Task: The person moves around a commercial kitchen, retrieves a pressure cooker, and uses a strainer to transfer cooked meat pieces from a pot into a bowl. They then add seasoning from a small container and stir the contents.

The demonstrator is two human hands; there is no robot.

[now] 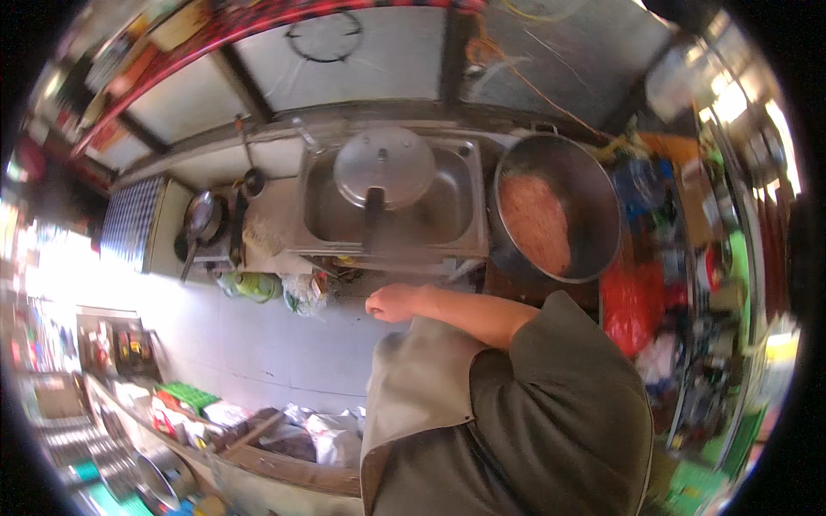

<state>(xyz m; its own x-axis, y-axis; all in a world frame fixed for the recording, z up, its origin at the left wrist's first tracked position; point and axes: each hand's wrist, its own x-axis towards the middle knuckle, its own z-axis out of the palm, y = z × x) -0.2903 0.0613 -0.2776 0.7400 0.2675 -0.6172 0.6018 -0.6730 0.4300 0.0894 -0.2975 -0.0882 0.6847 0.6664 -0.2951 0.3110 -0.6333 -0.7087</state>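
Observation:
My right hand [391, 303] hangs in front of my apron [419, 374], fingers curled in, and I see nothing in it. My left hand is out of view. Just beyond the right hand is a steel sink [455, 213]. A lidded metal pressure cooker [384, 164] sits in it, its dark handle [374, 209] pointing towards me and blurred. To the right of the sink stands a large deep metal pot [590, 193]. Pinkish food that looks like minced meat [535, 222] lies along its left side.
Left of the sink are a ladle [253, 182], a pan [203, 219] and a checked cloth [132, 219]. Green bottles [255, 286] stand below the counter. A red plastic bag [635, 306] and crowded shelves [706, 348] are at the right. Bags [332, 435] lie behind a low ledge [303, 474].

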